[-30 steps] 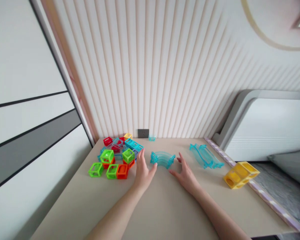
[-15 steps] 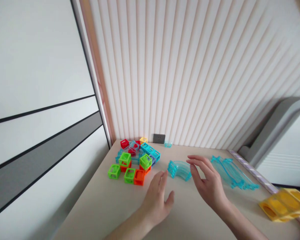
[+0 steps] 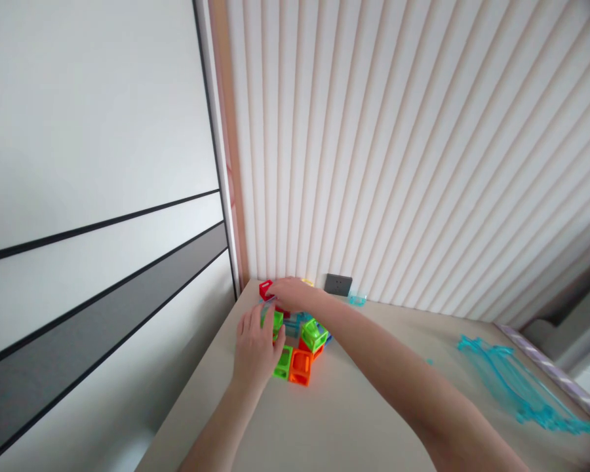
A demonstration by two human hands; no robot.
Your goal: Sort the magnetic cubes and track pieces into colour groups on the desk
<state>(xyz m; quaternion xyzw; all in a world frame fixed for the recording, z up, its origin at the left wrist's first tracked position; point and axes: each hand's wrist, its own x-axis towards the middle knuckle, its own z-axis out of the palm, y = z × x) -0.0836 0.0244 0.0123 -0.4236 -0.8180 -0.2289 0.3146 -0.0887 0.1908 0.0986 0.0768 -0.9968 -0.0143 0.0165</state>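
Observation:
A pile of coloured hollow plastic cubes lies at the table's far left corner. My left hand (image 3: 255,347) lies flat with fingers apart on the pile's left side, covering a green cube (image 3: 277,320). My right hand (image 3: 289,295) reaches across the pile to its far end, fingertips beside a red cube (image 3: 265,288); whether it grips anything there is unclear. In front of the hands sit an orange cube (image 3: 301,367) and two green cubes (image 3: 314,334), (image 3: 282,362). My right forearm hides the middle of the table.
Clear blue track pieces (image 3: 516,387) lie stacked at the right of the beige table (image 3: 354,419). A grey wall socket (image 3: 337,284) and a small blue piece (image 3: 356,300) sit at the ribbed back wall. A white panelled wall stands left.
Both hands left the curved blue track piece and moved left onto the cube pile. The view swung left, so the yellow block has gone out of sight.

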